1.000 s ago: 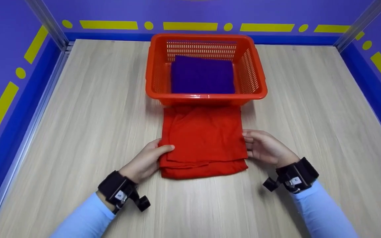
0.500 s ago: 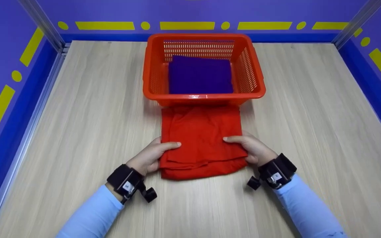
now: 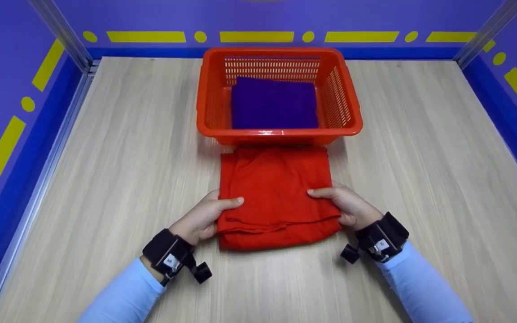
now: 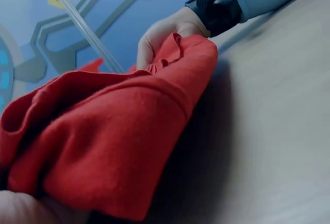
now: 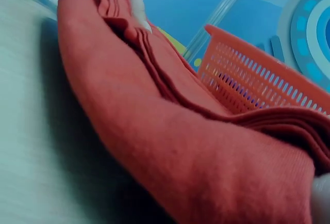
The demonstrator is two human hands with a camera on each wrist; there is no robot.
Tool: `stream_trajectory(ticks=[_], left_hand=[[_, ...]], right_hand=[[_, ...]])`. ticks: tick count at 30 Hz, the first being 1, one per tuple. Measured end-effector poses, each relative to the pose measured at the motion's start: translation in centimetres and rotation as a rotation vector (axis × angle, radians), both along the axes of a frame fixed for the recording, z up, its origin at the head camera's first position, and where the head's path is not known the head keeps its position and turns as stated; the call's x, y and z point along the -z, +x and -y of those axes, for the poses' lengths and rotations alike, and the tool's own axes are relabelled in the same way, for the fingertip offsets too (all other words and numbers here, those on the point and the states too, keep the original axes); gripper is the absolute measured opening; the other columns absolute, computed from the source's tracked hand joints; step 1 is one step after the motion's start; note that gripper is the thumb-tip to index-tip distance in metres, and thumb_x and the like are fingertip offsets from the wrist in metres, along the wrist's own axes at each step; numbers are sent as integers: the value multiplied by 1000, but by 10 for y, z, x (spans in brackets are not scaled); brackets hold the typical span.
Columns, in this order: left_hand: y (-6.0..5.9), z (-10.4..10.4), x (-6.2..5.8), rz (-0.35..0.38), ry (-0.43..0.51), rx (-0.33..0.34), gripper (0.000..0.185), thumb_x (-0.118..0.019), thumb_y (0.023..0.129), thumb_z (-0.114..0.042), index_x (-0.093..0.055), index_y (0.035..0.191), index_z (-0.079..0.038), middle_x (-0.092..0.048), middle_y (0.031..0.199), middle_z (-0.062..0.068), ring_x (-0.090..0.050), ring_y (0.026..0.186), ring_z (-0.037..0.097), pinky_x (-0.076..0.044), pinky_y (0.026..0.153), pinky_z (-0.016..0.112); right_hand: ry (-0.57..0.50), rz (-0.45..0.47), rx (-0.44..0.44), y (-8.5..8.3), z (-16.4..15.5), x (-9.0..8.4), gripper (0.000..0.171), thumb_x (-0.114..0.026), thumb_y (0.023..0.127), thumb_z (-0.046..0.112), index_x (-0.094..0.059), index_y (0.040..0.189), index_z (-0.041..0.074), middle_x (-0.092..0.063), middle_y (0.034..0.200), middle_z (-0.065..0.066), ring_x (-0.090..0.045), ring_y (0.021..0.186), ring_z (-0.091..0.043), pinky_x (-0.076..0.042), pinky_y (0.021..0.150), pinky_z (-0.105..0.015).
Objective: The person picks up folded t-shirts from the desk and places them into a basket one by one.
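Note:
In the head view, a folded red cloth (image 3: 276, 193) lies between my two hands, just in front of the orange basket. My left hand (image 3: 203, 217) grips its left edge, thumb on top and the other fingers hidden beneath. On the opposite edge my right hand (image 3: 353, 205) holds the cloth the same way, its thumb pressing the upper layer. Both wrist views show the thick layered fold of the red cloth (image 4: 124, 136) with a dark shadow under its near side, so that side is raised off the table.
Behind the cloth stands the orange plastic basket (image 3: 279, 133) with slotted walls, holding a folded purple cloth (image 3: 274, 104). Purple-blue panels (image 3: 258, 18) with yellow marks border the wood-grain table (image 3: 128, 134) at the back and both sides.
My right hand has come in from beside the cloth and taken its right edge, thumb on top. The cloth's front edge has since risen and shifted slightly toward me.

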State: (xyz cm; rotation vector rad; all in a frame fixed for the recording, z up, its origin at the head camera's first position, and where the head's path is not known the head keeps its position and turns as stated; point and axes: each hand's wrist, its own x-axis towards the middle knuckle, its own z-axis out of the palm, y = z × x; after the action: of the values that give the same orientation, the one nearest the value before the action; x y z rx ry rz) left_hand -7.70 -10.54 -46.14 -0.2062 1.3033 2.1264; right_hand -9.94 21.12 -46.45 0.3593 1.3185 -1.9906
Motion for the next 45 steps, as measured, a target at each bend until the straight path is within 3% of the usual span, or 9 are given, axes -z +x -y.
stream_trajectory(ticks=[6,11,18,22,27,32,35,41,45], left_hand=[[9,1,-26,-29,9,53,27,-56,100,-4,-46,125,-1,-69,102,5,-70,95,16,-59,85,33],[12,4,-56,-66,62,117,30,-53,102,-7,-45,130,0,-68,109,8,-69,101,19,-57,90,36],[11,9,-106,-138,119,179,38,-48,104,-8,-40,139,3,-65,118,10,-67,108,21,-55,94,39],[4,8,-134,-219,111,184,43,-46,105,-6,-36,145,3,-60,125,12,-63,114,22,-52,99,41],[-19,5,-158,-289,103,148,42,-48,104,-6,-39,145,0,-60,125,13,-65,112,23,-54,97,41],[-52,6,-172,-334,133,126,43,-52,103,-7,-42,145,-2,-60,122,16,-67,107,25,-56,94,42],[-74,5,-176,-365,135,68,47,-58,100,-8,-43,144,-4,-59,121,16,-66,106,26,-57,92,41],[-117,0,-169,-415,48,-123,75,-64,93,-1,-33,158,-20,-49,139,13,-55,120,28,-50,101,39],[-145,-6,-154,-439,-27,-219,85,-64,91,9,-28,162,-24,-40,153,6,-47,131,25,-44,108,35]], right_hand=[[-38,-41,-72,12,-6,-21,29,-59,100,9,-46,126,9,-72,101,-7,-73,91,-21,-61,80,-40],[-192,-128,-145,16,-16,-52,17,-48,105,7,-53,121,6,-73,104,-8,-73,94,-20,-60,80,-36],[-433,-281,-228,14,-27,-98,30,-31,108,0,-56,124,2,-71,111,-11,-73,99,-22,-60,81,-34],[-491,-330,-230,4,-30,-121,31,-30,107,-2,-55,125,0,-70,113,-15,-72,101,-26,-60,81,-37],[-406,-429,-131,-17,-31,-143,26,-39,98,-8,-59,110,1,-69,103,-12,-72,94,-23,-60,79,-33],[-288,-471,-4,-47,-27,-158,24,-46,89,-10,-58,103,4,-66,99,-9,-67,90,-21,-57,77,-30],[-263,-477,55,-68,-21,-164,22,-46,89,-10,-56,102,4,-64,97,-9,-66,88,-22,-56,75,-31],[-308,-440,138,-115,-10,-165,27,-51,91,-15,-52,112,1,-62,102,-14,-65,89,-28,-57,75,-36],[-240,-415,191,-145,-4,-155,54,-55,91,-17,-47,134,15,-54,119,-12,-61,99,-28,-56,79,-37]])
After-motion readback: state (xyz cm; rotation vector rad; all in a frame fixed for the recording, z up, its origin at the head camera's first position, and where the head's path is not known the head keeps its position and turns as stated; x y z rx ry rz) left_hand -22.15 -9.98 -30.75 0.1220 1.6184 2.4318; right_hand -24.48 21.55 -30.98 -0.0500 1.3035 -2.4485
